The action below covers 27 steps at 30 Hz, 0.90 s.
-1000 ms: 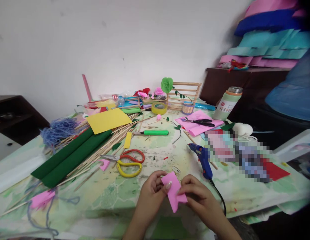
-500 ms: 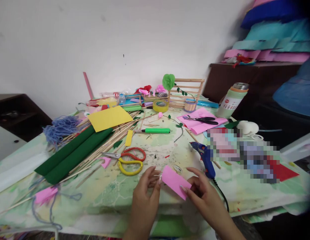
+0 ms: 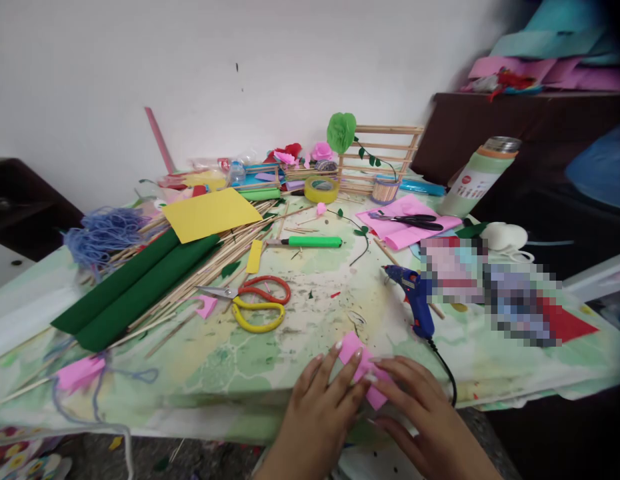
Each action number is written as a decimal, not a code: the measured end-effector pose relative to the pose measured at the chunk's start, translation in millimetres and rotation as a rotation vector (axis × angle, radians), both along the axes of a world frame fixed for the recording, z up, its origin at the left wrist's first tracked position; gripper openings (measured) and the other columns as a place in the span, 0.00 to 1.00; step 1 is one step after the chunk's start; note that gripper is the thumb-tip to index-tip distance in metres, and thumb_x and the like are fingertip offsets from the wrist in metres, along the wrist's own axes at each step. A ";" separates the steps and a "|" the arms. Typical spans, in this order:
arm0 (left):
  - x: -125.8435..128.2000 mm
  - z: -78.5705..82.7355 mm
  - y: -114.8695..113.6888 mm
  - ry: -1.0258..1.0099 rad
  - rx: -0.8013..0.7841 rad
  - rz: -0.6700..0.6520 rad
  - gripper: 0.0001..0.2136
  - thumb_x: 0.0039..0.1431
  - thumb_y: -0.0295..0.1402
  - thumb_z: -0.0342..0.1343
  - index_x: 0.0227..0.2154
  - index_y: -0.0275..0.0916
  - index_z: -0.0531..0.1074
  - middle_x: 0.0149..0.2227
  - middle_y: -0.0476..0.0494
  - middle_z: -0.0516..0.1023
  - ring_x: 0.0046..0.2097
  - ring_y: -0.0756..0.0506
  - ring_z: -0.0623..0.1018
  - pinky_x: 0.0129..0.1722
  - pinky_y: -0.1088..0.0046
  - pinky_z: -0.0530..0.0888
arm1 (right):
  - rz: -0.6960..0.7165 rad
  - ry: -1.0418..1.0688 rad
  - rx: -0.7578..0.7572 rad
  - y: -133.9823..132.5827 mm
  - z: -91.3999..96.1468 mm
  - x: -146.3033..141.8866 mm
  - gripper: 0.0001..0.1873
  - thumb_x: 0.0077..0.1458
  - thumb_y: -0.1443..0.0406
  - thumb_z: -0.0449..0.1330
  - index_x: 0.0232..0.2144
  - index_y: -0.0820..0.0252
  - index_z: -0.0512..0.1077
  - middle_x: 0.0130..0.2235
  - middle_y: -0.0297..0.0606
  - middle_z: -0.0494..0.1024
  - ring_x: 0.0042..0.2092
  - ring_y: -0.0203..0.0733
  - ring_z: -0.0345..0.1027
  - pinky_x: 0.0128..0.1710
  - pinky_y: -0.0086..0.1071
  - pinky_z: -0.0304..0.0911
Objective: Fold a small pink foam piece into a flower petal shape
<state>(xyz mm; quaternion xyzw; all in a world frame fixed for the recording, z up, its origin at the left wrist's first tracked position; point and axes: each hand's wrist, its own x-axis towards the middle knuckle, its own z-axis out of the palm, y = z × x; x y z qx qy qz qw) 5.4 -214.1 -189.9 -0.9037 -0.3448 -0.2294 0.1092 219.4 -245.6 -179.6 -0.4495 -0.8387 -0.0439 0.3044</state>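
Note:
A small pink paper rectangle (image 3: 351, 347) lies at the table's near edge, partly covered by my fingers. My left hand (image 3: 323, 393) rests on it from the left, fingers stretched out and spread over the paper. From the right, my right hand (image 3: 415, 393) touches the same piece with extended fingertips, its thumb apart below. A blue glue gun (image 3: 413, 300) lies to the right, its black cord trailing toward the edge. Scissors with red and yellow handles (image 3: 260, 313) lie open to the left. Just beyond the paper is a small thin loop-shaped item (image 3: 357, 320).
Thin wooden sticks (image 3: 200, 283) and dark green rolls (image 3: 140, 293) spread across the left, near blue yarn (image 3: 105, 233). A green cutter (image 3: 315, 241) lies mid-table. Farther back are yellow tape (image 3: 321, 190), a stick rack (image 3: 380, 147) and a bottle (image 3: 483, 177).
My hands have come together and down, bringing the pink paper from between them onto the table edge. The left fingers now lie on the paper. The view has tilted downward.

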 end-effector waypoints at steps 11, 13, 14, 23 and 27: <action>2.6 -16.7 -3.3 -0.128 0.025 0.030 0.18 0.65 0.33 0.49 0.57 0.44 0.70 0.60 0.44 0.71 0.65 0.46 0.61 0.63 0.69 0.50 | 0.119 0.187 -0.084 9.6 -27.7 13.1 0.19 0.61 0.70 0.56 0.53 0.48 0.71 0.49 0.38 0.81 0.53 0.42 0.72 0.51 0.41 0.67; 1.4 -14.5 -3.9 -0.120 0.002 0.014 0.19 0.66 0.33 0.47 0.58 0.46 0.68 0.61 0.46 0.70 0.65 0.47 0.61 0.62 0.70 0.51 | 0.144 0.208 -0.136 10.8 -23.4 17.5 0.20 0.61 0.69 0.57 0.54 0.46 0.71 0.49 0.38 0.81 0.53 0.44 0.72 0.50 0.41 0.69; 0.8 -12.8 -4.3 -0.111 -0.015 0.015 0.19 0.67 0.33 0.47 0.59 0.48 0.67 0.61 0.47 0.70 0.65 0.48 0.61 0.62 0.70 0.51 | 0.156 0.211 -0.158 12.1 -19.2 18.6 0.20 0.61 0.69 0.57 0.53 0.45 0.71 0.49 0.38 0.81 0.53 0.44 0.72 0.49 0.41 0.69; -1.0 -4.7 -3.4 -0.096 -0.078 0.046 0.17 0.68 0.33 0.46 0.57 0.41 0.68 0.61 0.49 0.70 0.64 0.51 0.62 0.63 0.73 0.49 | 0.265 0.247 -0.435 52.8 33.6 -5.0 0.10 0.65 0.67 0.52 0.40 0.55 0.74 0.39 0.40 0.80 0.42 0.40 0.71 0.43 0.36 0.67; 1.3 -11.4 -4.7 -0.136 -0.051 0.090 0.14 0.67 0.34 0.47 0.51 0.45 0.74 0.58 0.48 0.73 0.63 0.49 0.63 0.63 0.72 0.49 | 0.157 0.245 -0.556 66.3 34.4 -16.4 0.10 0.63 0.67 0.53 0.38 0.57 0.74 0.35 0.39 0.78 0.39 0.41 0.71 0.40 0.34 0.67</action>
